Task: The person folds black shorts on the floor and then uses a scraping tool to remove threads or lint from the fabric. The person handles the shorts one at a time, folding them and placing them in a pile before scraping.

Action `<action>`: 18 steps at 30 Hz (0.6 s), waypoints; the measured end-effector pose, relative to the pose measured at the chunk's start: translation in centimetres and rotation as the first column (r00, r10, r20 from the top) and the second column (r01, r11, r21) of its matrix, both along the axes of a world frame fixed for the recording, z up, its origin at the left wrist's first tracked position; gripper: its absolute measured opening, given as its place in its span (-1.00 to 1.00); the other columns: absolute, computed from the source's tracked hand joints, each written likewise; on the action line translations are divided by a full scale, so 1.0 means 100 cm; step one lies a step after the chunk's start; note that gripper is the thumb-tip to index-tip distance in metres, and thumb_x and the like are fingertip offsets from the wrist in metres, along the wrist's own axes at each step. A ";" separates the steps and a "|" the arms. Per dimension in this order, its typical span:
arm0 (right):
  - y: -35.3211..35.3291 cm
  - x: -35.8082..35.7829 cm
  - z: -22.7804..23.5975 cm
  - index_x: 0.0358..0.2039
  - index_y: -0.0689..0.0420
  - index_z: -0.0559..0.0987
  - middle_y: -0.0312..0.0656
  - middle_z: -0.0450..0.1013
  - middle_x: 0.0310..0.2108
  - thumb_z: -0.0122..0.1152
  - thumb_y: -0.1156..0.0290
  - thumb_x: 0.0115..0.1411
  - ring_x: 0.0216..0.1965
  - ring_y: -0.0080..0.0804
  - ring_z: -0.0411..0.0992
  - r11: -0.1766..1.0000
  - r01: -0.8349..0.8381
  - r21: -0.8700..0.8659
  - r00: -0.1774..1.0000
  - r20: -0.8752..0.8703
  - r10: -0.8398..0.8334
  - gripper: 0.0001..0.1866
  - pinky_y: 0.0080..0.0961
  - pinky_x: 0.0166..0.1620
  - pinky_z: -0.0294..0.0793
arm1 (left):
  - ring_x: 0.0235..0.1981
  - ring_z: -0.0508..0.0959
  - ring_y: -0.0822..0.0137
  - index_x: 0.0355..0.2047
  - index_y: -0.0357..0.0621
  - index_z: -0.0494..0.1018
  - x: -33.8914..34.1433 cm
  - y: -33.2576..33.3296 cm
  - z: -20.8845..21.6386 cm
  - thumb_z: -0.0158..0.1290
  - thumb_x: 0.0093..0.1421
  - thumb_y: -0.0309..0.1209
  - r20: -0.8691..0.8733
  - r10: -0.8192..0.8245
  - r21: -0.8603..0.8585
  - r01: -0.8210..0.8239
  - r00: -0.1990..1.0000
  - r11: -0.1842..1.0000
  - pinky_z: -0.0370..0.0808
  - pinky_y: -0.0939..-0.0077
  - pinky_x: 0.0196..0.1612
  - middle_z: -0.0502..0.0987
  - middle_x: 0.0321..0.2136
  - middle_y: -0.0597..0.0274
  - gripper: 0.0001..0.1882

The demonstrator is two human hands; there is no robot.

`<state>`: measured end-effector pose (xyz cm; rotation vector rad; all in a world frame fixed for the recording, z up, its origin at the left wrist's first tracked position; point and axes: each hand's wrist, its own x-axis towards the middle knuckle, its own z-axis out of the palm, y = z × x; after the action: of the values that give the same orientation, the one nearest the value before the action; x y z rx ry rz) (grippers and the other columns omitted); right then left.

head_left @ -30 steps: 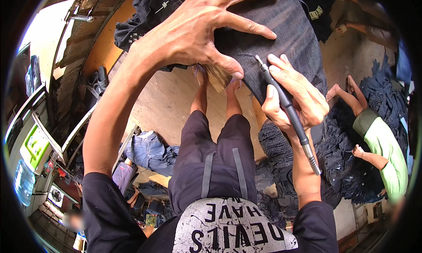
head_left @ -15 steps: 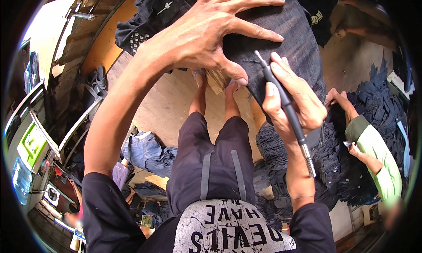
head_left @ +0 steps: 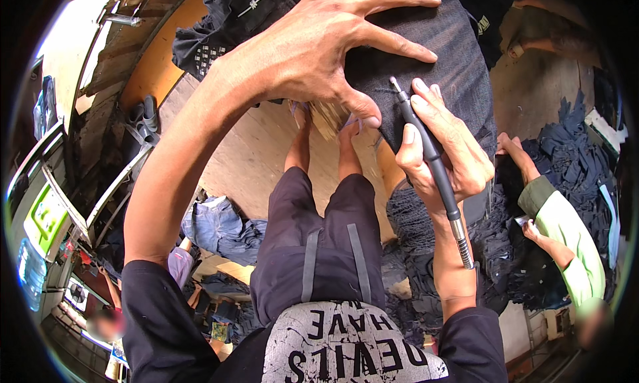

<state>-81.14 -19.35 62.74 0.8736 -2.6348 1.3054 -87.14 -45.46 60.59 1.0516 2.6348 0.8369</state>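
Pen tool — perhaps against denim

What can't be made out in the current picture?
Head view:
Left hand: some fingertips, cut off by the top edge.
Dark cloth: part covered by that hand; far end cut off above.
Black tool: whether its tip touches cloth, too small to judge.
Person in green: head, blurred.

Slim black pen-shaped tool, slanted, pale tip uppermost, coiled metal tail, dark denim cloth spread beneath
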 end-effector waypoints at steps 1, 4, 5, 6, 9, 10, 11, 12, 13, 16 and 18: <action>0.000 0.000 0.001 -0.04 0.44 0.73 0.23 0.71 -0.04 0.35 0.65 0.14 0.06 0.07 0.72 1.000 0.001 -0.006 1.000 0.003 -0.001 -0.65 -0.02 0.27 0.66 | 0.69 -0.21 -0.13 0.43 0.49 0.48 0.000 0.000 0.002 0.43 -0.02 0.33 -0.016 -0.001 -0.011 0.001 1.000 1.000 -0.59 -0.67 0.49 0.00 0.66 0.07 -0.02; 0.001 0.000 0.000 -0.04 0.43 0.73 0.23 0.71 -0.04 0.33 0.66 0.12 0.06 0.06 0.72 0.999 -0.004 -0.038 1.000 0.005 0.004 -0.65 -0.01 0.28 0.66 | 0.69 -0.21 -0.13 0.43 0.51 0.48 0.003 0.001 0.006 0.42 -0.02 0.34 -0.030 -0.003 0.004 0.004 1.000 1.000 -0.59 -0.67 0.49 0.00 0.66 0.08 -0.02; 0.001 0.001 -0.001 -0.05 0.43 0.73 0.23 0.71 -0.05 0.33 0.66 0.12 0.06 0.06 0.72 0.999 -0.009 -0.053 1.000 0.011 0.010 -0.65 -0.02 0.28 0.65 | 0.69 -0.21 -0.13 0.43 0.51 0.48 0.003 0.001 0.006 0.42 -0.02 0.35 -0.015 -0.003 0.022 0.004 1.000 1.000 -0.59 -0.67 0.49 0.00 0.66 0.09 -0.02; 0.002 0.001 -0.001 -0.04 0.42 0.73 0.23 0.71 -0.04 0.32 0.66 0.12 0.07 0.06 0.71 0.999 -0.010 -0.048 1.000 0.014 0.011 -0.64 -0.02 0.28 0.65 | 0.69 -0.21 -0.12 0.43 0.52 0.48 0.004 0.000 0.007 0.42 -0.01 0.35 0.027 -0.002 0.049 0.001 1.000 0.999 -0.59 -0.67 0.49 0.00 0.66 0.09 -0.03; 0.006 0.003 0.001 -0.02 0.42 0.72 0.23 0.70 -0.03 0.31 0.66 0.12 0.08 0.06 0.71 0.999 -0.018 -0.041 0.999 0.041 0.020 -0.63 -0.02 0.28 0.65 | 0.69 -0.21 -0.12 0.43 0.52 0.48 0.003 0.001 0.006 0.42 -0.01 0.36 -0.016 -0.006 -0.028 0.005 1.000 1.000 -0.59 -0.67 0.49 0.00 0.66 0.09 -0.03; 0.007 0.004 0.003 -0.02 0.41 0.72 0.24 0.70 -0.02 0.31 0.66 0.12 0.08 0.07 0.71 0.999 -0.020 -0.035 0.998 0.053 0.022 -0.63 -0.03 0.28 0.65 | 0.69 -0.21 -0.12 0.43 0.52 0.48 0.002 0.001 0.006 0.42 -0.01 0.36 -0.011 -0.004 -0.046 0.003 1.000 0.999 -0.59 -0.67 0.49 0.00 0.66 0.09 -0.03; 0.008 0.005 0.005 -0.01 0.41 0.71 0.24 0.70 -0.02 0.31 0.66 0.13 0.09 0.07 0.71 0.999 -0.019 -0.030 0.996 0.081 0.021 -0.63 -0.03 0.28 0.65 | 0.69 -0.21 -0.12 0.43 0.52 0.48 0.002 0.001 0.005 0.42 -0.01 0.36 -0.007 -0.001 -0.064 0.001 1.000 0.998 -0.59 -0.67 0.49 -0.01 0.66 0.09 -0.03; 0.009 0.007 0.006 -0.01 0.41 0.71 0.24 0.70 -0.02 0.31 0.66 0.13 0.09 0.07 0.70 0.999 -0.017 -0.033 0.997 0.078 0.019 -0.63 -0.03 0.28 0.65 | 0.69 -0.21 -0.12 0.43 0.52 0.48 0.001 0.001 0.004 0.42 -0.01 0.36 0.045 0.006 -0.048 -0.004 0.999 0.999 -0.60 -0.66 0.50 -0.01 0.66 0.09 -0.03; 0.009 0.008 0.008 0.00 0.41 0.71 0.24 0.70 -0.01 0.31 0.66 0.14 0.10 0.08 0.70 0.999 -0.012 -0.036 0.996 0.091 0.015 -0.63 -0.03 0.28 0.65 | 0.69 -0.21 -0.12 0.43 0.52 0.48 0.000 0.001 0.003 0.42 -0.01 0.36 0.059 0.007 -0.033 -0.005 0.998 0.999 -0.60 -0.66 0.50 -0.01 0.66 0.09 -0.03; 0.010 0.013 0.009 0.00 0.41 0.70 0.24 0.69 -0.01 0.31 0.66 0.16 0.10 0.09 0.70 0.999 0.004 -0.037 0.995 0.097 0.000 -0.64 -0.03 0.29 0.64 | 0.69 -0.22 -0.11 0.43 0.51 0.49 0.000 0.000 0.002 0.42 -0.02 0.36 0.027 -0.003 0.009 0.003 1.000 1.000 -0.61 -0.66 0.50 0.00 0.66 0.09 -0.03; 0.010 0.014 0.007 0.00 0.42 0.70 0.25 0.70 -0.02 0.33 0.64 0.17 0.10 0.09 0.70 1.000 0.007 -0.029 0.996 0.093 -0.005 -0.65 -0.03 0.28 0.64 | 0.69 -0.22 -0.12 0.42 0.51 0.49 0.001 -0.001 0.002 0.42 -0.02 0.36 0.074 0.010 -0.013 -0.010 0.997 1.000 -0.62 -0.65 0.49 0.00 0.66 0.09 -0.03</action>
<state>-79.74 -18.36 63.41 0.8201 -2.6774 1.4126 -87.09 -45.52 60.78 0.9854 2.5823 0.8441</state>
